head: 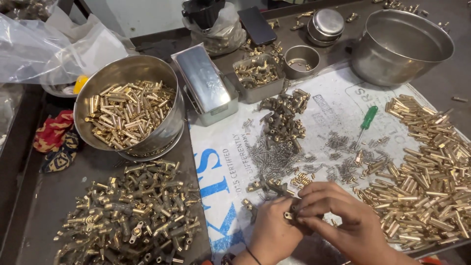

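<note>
My left hand (271, 230) and my right hand (338, 218) meet low in the middle, over a white printed sack sheet (221, 162). Together they pinch a small brass fitting (289, 215) between the fingertips; both hands touch it. Just above the hands lie a few loose brass fittings (267, 186) and a spread of small steel springs (274, 157). To the right of my right hand stretches a big heap of short brass tubes (427, 167).
A steel bowl of brass tubes (128, 110) stands at left, above a pile of brass fittings (132, 216). A green-handled screwdriver (365, 122), a large steel pot (400, 46), small steel tins (257, 76), a lidded steel box (203, 81) and plastic bags (59, 49) lie around.
</note>
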